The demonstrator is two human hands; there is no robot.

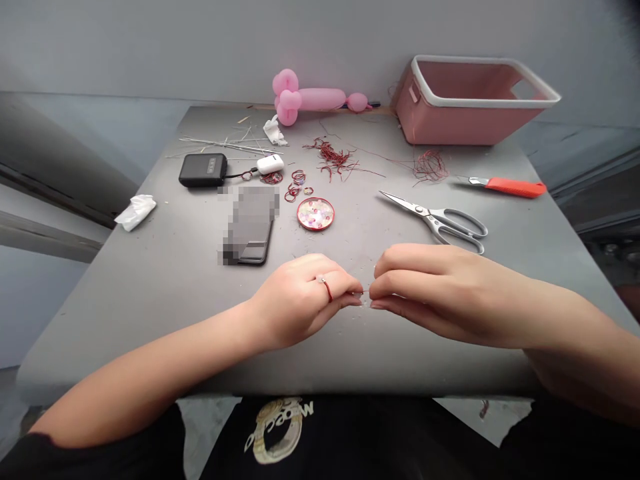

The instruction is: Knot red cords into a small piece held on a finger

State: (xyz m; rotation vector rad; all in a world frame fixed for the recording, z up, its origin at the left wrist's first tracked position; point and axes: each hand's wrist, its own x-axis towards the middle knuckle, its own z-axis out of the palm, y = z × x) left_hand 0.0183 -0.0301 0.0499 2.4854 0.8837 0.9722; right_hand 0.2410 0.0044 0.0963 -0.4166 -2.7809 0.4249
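Observation:
Near the front of the grey table, my left hand (299, 301) and my right hand (447, 293) face each other, fingertips almost meeting. Each is closed in a pinch. A tiny reddish, thread-like bit shows at the left fingertips, too small to make out; what the right fingers hold is hidden. On a left finger sits a red cord ring (327, 291) with a pale bead. Beyond the hands lies a round red-rimmed dish (316, 215) of small pale and red beads. Several red cord rings (295, 187) lie just behind it.
Grey-handled scissors (425, 213) lie beyond my right hand, with a red-handled cutter (515, 187) farther right. A phone (255, 227), black power bank (203, 171) and white case (270, 165) are left. Behind are red thread pieces (334, 157), a pink balloon (320, 99) and a pink basket (450, 123).

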